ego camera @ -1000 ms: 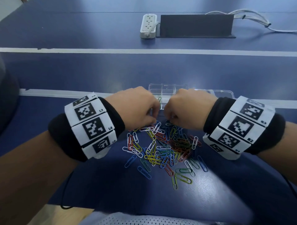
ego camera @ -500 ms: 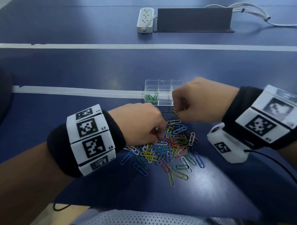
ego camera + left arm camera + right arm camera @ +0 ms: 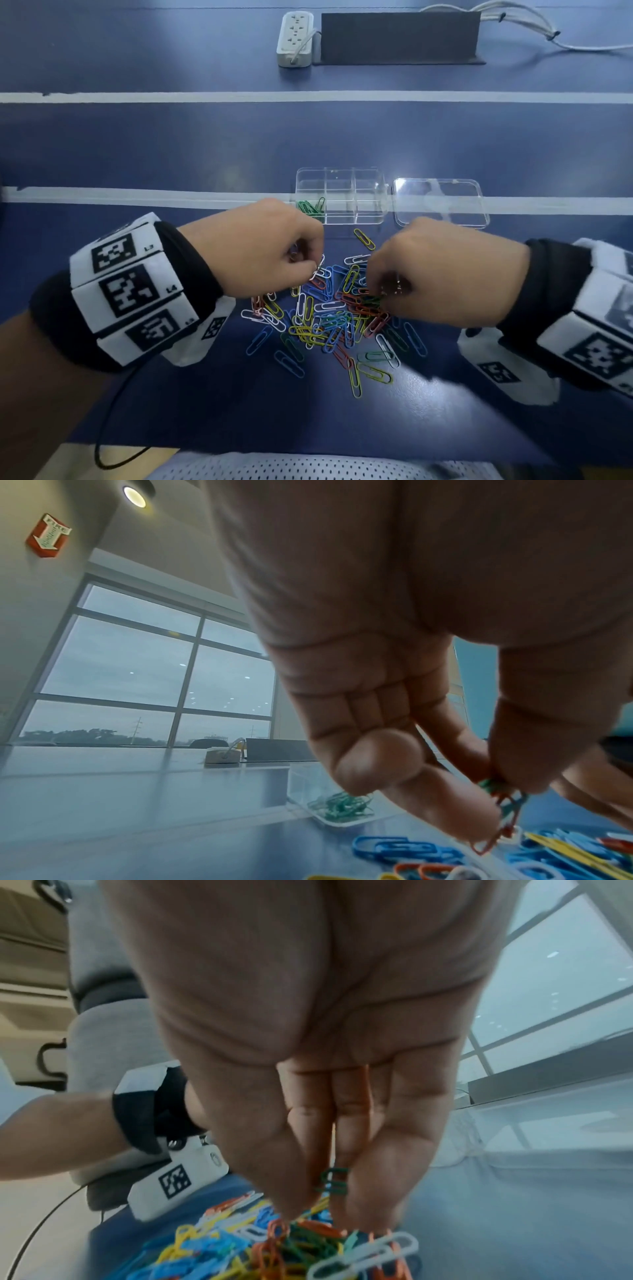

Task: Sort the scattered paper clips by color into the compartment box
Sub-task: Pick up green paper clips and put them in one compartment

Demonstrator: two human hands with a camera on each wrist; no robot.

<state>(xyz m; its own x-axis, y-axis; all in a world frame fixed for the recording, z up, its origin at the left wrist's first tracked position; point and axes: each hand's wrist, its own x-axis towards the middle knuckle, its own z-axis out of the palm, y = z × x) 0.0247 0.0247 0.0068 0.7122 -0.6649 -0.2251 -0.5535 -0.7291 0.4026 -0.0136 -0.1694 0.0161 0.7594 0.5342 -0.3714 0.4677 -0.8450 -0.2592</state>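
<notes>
A heap of coloured paper clips (image 3: 337,317) lies on the blue table in front of a clear compartment box (image 3: 340,196). Green clips (image 3: 312,208) fill the box's near left compartment (image 3: 341,806). My left hand (image 3: 310,265) hovers at the heap's left edge and pinches a small tangle of clips (image 3: 503,808), red and green among them, just above the table. My right hand (image 3: 380,291) reaches down into the heap's right side, and its fingers pinch green clips (image 3: 333,1180) over the pile (image 3: 274,1242).
The box's clear lid (image 3: 442,202) lies open to the right of the box. A single yellow clip (image 3: 363,238) lies between box and heap. A white power strip (image 3: 295,37) and a dark stand (image 3: 399,37) sit at the far edge. White tape lines (image 3: 137,197) cross the table.
My right hand has come back from the box down into the heap's right side. My left hand has lifted slightly from the heap with clips pinched.
</notes>
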